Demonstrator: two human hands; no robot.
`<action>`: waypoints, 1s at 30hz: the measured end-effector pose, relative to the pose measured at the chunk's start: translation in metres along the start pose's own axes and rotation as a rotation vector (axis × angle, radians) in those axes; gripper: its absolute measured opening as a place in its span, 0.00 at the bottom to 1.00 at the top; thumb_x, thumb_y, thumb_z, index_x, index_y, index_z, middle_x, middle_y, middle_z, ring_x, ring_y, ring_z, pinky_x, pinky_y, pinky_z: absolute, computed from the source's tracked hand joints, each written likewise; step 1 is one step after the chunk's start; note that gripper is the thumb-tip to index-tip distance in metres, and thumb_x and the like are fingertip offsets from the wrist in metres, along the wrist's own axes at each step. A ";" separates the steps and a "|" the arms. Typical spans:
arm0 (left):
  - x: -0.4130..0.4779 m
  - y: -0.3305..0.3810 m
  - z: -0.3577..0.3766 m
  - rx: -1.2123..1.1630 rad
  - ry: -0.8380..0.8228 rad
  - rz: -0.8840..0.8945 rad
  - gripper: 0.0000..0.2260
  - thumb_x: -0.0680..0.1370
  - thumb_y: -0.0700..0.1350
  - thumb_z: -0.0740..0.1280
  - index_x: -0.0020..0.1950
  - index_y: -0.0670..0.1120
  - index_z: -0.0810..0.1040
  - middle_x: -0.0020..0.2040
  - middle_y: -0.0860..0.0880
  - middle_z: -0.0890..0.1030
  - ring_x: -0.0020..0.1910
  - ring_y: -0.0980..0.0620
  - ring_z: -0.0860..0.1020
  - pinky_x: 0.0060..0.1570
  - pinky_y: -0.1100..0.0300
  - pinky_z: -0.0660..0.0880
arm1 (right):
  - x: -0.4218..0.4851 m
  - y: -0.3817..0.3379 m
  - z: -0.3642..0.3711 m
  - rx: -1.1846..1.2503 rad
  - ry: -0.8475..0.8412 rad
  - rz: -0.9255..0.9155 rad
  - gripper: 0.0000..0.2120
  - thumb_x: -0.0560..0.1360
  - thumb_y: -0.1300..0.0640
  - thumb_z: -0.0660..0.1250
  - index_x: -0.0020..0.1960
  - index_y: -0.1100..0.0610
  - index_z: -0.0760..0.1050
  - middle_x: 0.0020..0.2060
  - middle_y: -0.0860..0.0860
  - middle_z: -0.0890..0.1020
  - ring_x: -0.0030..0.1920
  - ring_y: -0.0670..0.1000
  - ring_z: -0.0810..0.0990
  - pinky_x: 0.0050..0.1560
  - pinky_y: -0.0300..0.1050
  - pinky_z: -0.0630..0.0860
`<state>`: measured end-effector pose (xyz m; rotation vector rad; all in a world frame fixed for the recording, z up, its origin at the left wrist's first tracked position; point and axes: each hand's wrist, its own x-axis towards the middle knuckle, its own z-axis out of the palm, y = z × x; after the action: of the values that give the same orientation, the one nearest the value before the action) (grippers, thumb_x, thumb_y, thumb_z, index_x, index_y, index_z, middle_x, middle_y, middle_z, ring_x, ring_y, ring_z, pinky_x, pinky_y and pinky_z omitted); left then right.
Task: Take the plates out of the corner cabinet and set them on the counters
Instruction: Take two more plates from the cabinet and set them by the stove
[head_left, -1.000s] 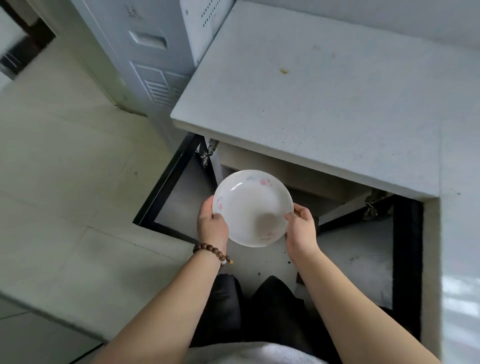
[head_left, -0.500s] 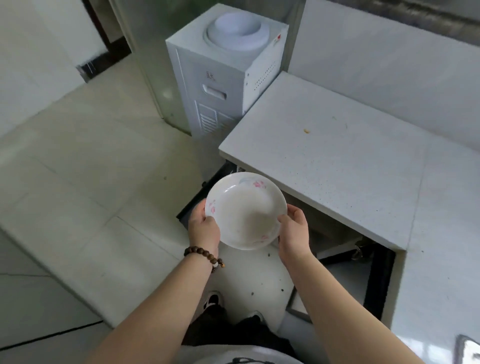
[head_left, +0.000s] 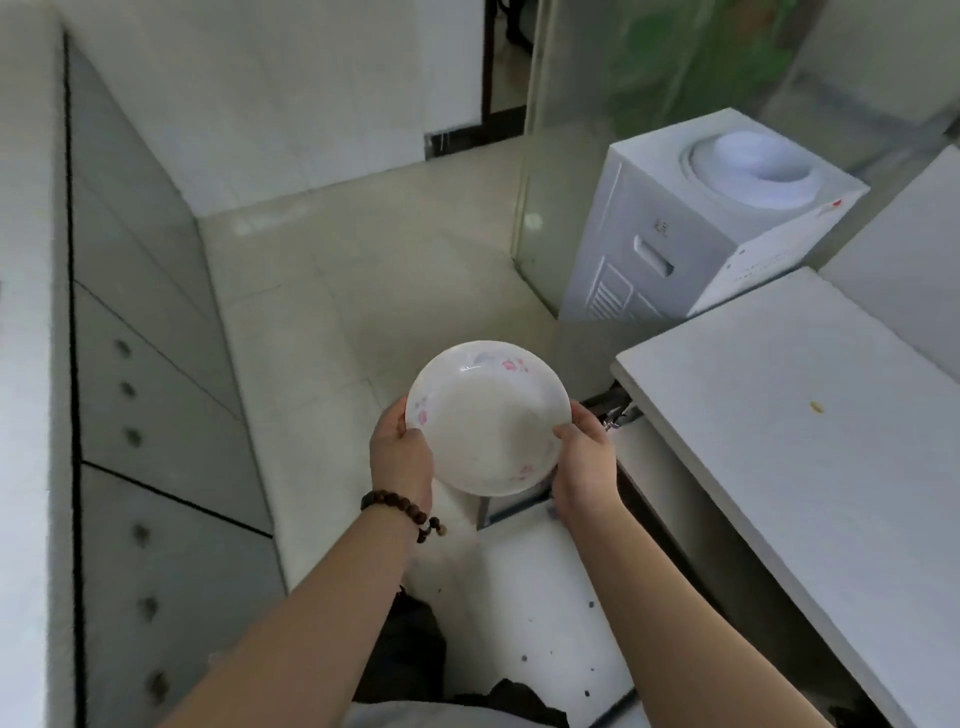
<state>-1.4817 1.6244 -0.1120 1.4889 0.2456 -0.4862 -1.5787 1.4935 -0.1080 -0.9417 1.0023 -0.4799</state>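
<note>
the round white ceramic plate with pink flowers (head_left: 485, 418) is held in the air over the pale glossy tiled floor (head_left: 337, 291), just off the left edge of the speckled white stone counter (head_left: 805, 415); open floor lies ahead. left hand (head_left: 402, 457) and right hand (head_left: 584, 467) each grip its rim, thumbs on top. a boxy white water dispenser (head_left: 701, 223) stands past the counter's far end; matte grey drawer fronts (head_left: 156, 415) line the left
</note>
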 end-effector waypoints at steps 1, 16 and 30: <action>0.006 0.005 -0.007 -0.010 0.022 0.004 0.20 0.76 0.30 0.56 0.58 0.47 0.81 0.58 0.45 0.82 0.57 0.43 0.79 0.54 0.47 0.80 | 0.003 0.000 0.012 -0.024 -0.025 0.005 0.23 0.68 0.68 0.58 0.57 0.52 0.80 0.53 0.52 0.84 0.58 0.57 0.80 0.60 0.56 0.77; 0.146 0.079 -0.115 -0.223 0.235 0.051 0.20 0.76 0.28 0.57 0.50 0.48 0.83 0.53 0.42 0.83 0.50 0.44 0.80 0.55 0.47 0.77 | 0.059 0.019 0.225 -0.185 -0.298 0.016 0.23 0.71 0.71 0.54 0.56 0.57 0.81 0.51 0.56 0.83 0.50 0.57 0.80 0.51 0.52 0.76; 0.257 0.139 -0.176 -0.236 0.342 0.062 0.18 0.77 0.29 0.58 0.50 0.47 0.82 0.52 0.42 0.84 0.52 0.42 0.81 0.57 0.40 0.77 | 0.108 0.032 0.377 -0.246 -0.377 0.081 0.22 0.68 0.71 0.54 0.38 0.53 0.83 0.41 0.55 0.81 0.44 0.56 0.77 0.45 0.50 0.73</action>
<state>-1.1682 1.7588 -0.1168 1.3372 0.5067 -0.1430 -1.2002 1.5991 -0.1088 -1.1563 0.7613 -0.1027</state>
